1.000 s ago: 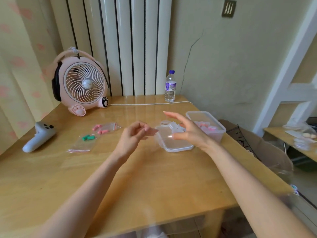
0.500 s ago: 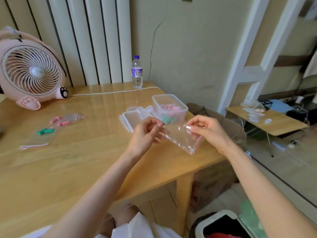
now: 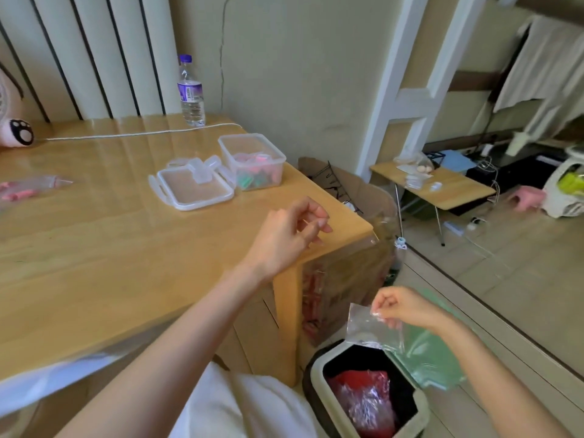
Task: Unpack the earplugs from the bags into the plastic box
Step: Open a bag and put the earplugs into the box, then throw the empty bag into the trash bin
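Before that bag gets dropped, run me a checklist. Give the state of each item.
1. Clear bag emptied: ok, no earplugs show inside it.
2. Grip: ok, the right hand pinches its top edge.
3. Bag over the bin: ok, it hangs just above the open mouth, near the far rim.
4. Left hand free: ok, it holds nothing, above the table corner.
5. Plastic box ready: ok, the lid lies beside it, earplugs inside.
6. All bags unpacked: not ok, a bag with pink earplugs lies at the table's left.
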The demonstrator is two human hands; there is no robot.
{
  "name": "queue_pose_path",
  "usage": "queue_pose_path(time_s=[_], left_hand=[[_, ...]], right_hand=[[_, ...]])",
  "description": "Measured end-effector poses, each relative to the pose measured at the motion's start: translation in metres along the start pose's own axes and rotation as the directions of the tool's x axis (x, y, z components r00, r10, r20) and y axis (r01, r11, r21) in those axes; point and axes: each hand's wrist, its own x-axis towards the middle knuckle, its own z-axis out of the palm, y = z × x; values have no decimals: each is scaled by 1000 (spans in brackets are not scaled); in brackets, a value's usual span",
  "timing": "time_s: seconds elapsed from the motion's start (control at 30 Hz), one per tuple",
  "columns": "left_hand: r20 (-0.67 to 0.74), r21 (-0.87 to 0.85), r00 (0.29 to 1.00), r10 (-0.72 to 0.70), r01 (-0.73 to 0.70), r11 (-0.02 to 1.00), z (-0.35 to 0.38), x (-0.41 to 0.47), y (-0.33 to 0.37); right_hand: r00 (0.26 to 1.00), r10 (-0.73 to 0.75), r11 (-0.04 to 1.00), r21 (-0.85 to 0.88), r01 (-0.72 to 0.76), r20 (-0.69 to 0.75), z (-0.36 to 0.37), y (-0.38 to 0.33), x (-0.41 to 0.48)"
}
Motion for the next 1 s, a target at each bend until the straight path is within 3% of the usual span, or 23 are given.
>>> queue_pose_path(time_s=[0.2, 0.33, 0.47, 0.6, 0.73, 0.87, 1.0], left_hand=[[11, 22, 1000, -12, 12, 1000, 13, -6, 1], [-29, 31, 1000, -11, 12, 999, 14, -9, -3], [-95, 24, 995, -33, 36, 999, 10, -6, -5], [-142, 34, 989, -29, 34, 999, 9, 2, -3], [-150, 9, 988, -29, 30, 999, 9, 8, 1], [-155, 1, 988, -16, 16, 1000, 9, 15, 5], [-186, -13, 983, -16, 14, 1000, -2, 22, 8]], right_hand=[[947, 222, 947, -178, -266, -234, 64, 91, 25], [911, 273, 914, -213, -346, -308, 91, 119, 21], [881, 298, 932, -89, -352, -367, 90, 123, 29], [832, 238, 971, 142, -192, -501, 52, 83, 34], [717, 190, 901, 409, 143, -671, 1, 11, 17], [599, 56, 851, 352, 390, -799, -37, -63, -10], [564, -91, 801, 276, 531, -821, -56, -128, -16]])
